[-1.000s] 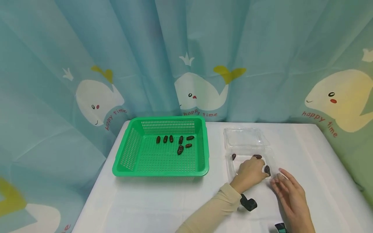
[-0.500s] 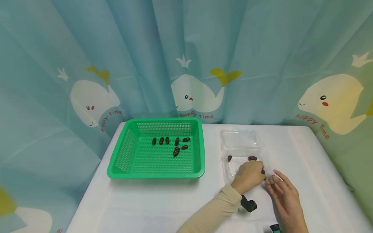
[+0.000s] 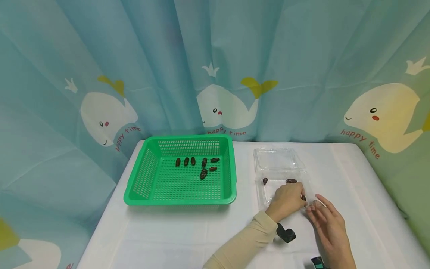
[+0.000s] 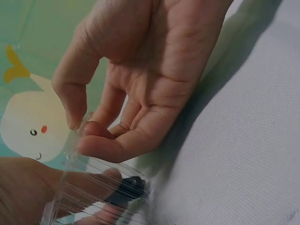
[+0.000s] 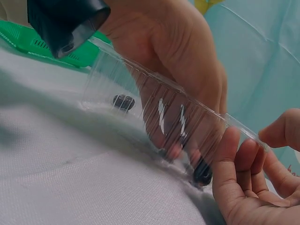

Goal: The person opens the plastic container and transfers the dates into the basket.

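Note:
A clear plastic clamshell box (image 3: 258,192) stands with its lid (image 3: 277,158) folded back. My left hand (image 3: 285,201) reaches down into it from above. Its thumb and fingertips pinch a dark brown, glossy date (image 5: 203,174) in the box's near right corner; the left wrist view has the held date (image 4: 126,191) behind the ridged wall. One more date (image 3: 265,181) lies at the box's left wall, and another date (image 3: 291,181) just beyond my left hand. My right hand (image 3: 330,231) pinches the box's rim at the right corner, its other fingers bent under it.
Left of the box sits a green mesh basket (image 3: 141,200) with several dates in its far half. White cloth (image 3: 161,239) covers the table; a blue whale-print curtain (image 3: 302,74) hangs behind. A black wrist camera (image 3: 285,233) juts out under my left wrist.
The head view has shifted slightly. My left hand has moved a little right inside the box, and its fingers have come over the right-hand date. My right hand stays at the rim.

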Demonstrator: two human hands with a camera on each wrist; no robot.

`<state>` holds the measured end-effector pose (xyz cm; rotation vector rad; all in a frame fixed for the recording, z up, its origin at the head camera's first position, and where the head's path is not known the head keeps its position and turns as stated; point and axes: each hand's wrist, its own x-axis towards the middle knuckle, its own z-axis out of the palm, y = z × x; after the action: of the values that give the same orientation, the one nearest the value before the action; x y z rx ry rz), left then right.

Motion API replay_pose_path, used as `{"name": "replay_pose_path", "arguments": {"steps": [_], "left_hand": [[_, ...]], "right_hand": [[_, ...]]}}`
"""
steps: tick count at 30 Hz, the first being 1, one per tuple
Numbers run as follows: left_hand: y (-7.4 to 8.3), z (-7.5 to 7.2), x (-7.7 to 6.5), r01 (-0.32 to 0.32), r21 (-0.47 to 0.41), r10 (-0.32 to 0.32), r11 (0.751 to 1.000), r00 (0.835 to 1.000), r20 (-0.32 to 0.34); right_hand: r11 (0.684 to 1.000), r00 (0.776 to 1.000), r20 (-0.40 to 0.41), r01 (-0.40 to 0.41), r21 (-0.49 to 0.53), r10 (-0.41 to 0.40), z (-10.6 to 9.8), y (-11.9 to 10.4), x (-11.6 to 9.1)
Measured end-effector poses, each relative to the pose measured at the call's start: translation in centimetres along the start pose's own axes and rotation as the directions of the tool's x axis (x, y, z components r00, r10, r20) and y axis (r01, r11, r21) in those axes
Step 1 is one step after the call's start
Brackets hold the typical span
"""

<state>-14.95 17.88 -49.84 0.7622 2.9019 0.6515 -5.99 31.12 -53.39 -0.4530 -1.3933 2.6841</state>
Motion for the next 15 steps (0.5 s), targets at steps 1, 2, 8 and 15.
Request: {"name": "replay_pose_path", "arguments": {"steps": [1,2,8,15], "left_hand": [[0.0,0.0,0.0,-0.003,-0.005,0.003,1.0,1.0,-0.007],[-0.1,-0.1,-0.1,-0.005,-0.012,0.005,1.0,1.0,-0.014],[-0.1,-0.8,-0.3,-0.004,-0.057,0.001,0.998,0.998,-0.061],[0.3,-2.9,-1.0,-0.059,-0.136,0.047,0.989,0.995,-0.092]], "right_hand": [[1.0,1.0,-0.004,-0.002,-0.003,0.002,0.0,0.0,0.0],[1.0,1.0,-0.008,-0.005,-0.007,0.005,0.0,0.0,0.0],[1.0,1.0,-0.022,-0.019,-0.015,0.018,0.1,0.0,0.0],[1.0,1.0,-0.016,-0.014,0.011,0.014,-0.1,0.0,0.1]]}}
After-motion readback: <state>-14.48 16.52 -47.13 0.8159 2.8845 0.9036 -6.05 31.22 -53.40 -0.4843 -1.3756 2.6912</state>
